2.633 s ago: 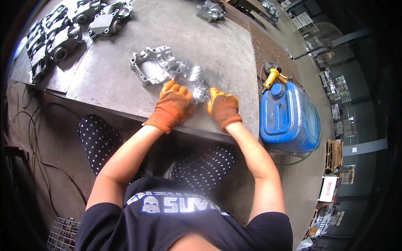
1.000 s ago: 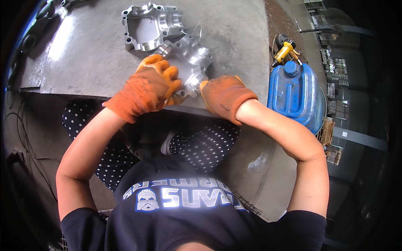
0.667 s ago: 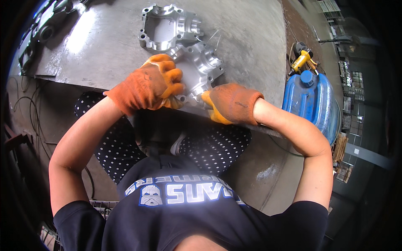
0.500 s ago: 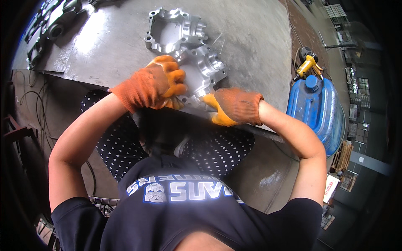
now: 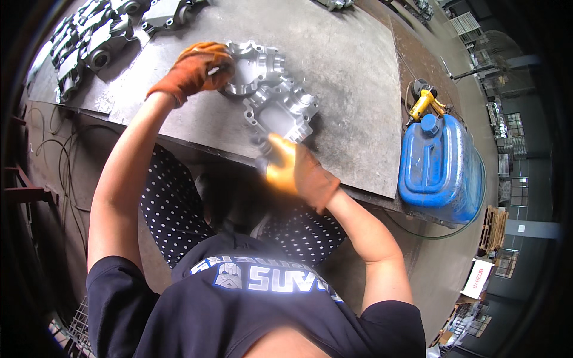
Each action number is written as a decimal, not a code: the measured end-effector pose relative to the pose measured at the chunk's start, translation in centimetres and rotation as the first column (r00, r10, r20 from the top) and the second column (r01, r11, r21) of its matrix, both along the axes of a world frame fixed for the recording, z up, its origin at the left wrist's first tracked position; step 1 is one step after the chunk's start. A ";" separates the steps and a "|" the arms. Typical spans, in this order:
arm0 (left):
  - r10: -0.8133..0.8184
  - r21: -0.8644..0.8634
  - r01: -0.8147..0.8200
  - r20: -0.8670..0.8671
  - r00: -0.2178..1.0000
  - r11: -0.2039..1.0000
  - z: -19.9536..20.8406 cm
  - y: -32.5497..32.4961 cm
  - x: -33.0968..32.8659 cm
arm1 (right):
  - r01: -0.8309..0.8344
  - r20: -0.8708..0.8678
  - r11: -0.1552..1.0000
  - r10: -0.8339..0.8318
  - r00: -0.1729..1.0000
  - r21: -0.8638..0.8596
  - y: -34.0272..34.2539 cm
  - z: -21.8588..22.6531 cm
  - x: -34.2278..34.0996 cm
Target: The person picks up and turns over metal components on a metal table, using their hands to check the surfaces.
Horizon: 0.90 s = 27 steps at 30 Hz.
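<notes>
Two silvery cast metal housings lie touching on the grey metal tabletop (image 5: 352, 101). The far housing (image 5: 277, 64) has a square opening and a ribbed round neck. My left hand (image 5: 200, 70), in an orange glove, curls its fingers at the left edge of that housing and appears to grip it. Closer to me, the near housing (image 5: 252, 112) lies at an angle with its opening facing up. My right hand (image 5: 295, 170), gloved in orange and yellow, is just off its near corner, over the table's front edge. Motion smears its fingers; a dark blurred shape beside them cannot be made out.
Many similar castings (image 5: 101, 45) crowd the far left of the table. At the right stand a blue plastic jug (image 5: 439, 173) and a yellow-bodied power tool (image 5: 422, 104). Cables (image 5: 65, 161) hang at the left. My knees in dotted trousers (image 5: 170, 203) are under the front edge.
My left hand has moved from the near housing to the left edge of the far one. My right hand has pulled back toward me, off the near housing. The view has shifted slightly.
</notes>
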<state>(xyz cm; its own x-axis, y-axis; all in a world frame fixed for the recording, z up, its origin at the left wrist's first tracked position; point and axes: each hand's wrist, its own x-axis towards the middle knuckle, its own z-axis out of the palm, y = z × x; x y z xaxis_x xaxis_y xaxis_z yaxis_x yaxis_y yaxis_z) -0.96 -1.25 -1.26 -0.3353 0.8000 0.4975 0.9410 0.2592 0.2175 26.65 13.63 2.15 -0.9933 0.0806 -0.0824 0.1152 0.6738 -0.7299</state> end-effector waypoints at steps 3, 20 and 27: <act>-0.039 -0.219 0.008 -0.134 0.990 0.976 1.5 0.9 3.1 | 0.059 0.113 0.959 -0.093 0.989 0.276 2.7 -0.4 0.1; -0.141 -0.326 0.147 0.043 0.989 0.934 -0.9 12.4 7.1 | 0.073 0.124 0.498 -0.351 0.928 0.864 16.2 4.5 -3.4; -0.116 -0.263 0.144 0.117 0.986 0.954 -0.1 12.8 8.3 | -0.232 0.248 0.169 -0.079 0.966 0.958 17.4 5.5 -10.4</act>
